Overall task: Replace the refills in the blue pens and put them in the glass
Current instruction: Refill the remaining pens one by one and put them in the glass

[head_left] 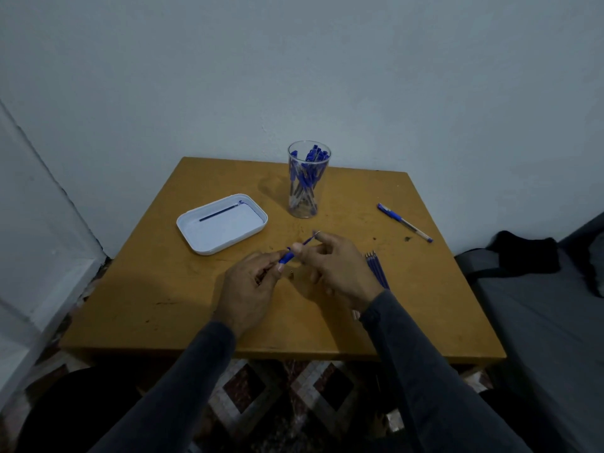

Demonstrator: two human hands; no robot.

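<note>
The left hand (248,289) is gripping a blue pen (287,257) by its barrel, fingers curled round it, while the right hand (330,266) is pinching the thin refill (310,240) that is sticking out of the pen's front end, tip pointing away toward the glass (308,179). Both hands are hovering just above the counter (163,289).

Whether the refill is going in or coming out, I cannot tell. Either way, the step probably goes best by keeping refill and barrel in one straight line, sliding gently, since the thin tube looks likely to bend if pushed at an angle. A small dark piece on the counter below the hands may be the pen's nose cone; it is too small to be sure.

Counting: one pen in hand, one capped pen (404,223) lying well to the right of the right hand, and many pens standing in the glass beyond the hands, too crowded to count. One refill is lying in the white tray (228,237) beyond the left hand. A bundle of spare refills (376,269), perhaps four, is lying just beside the right wrist.
</note>
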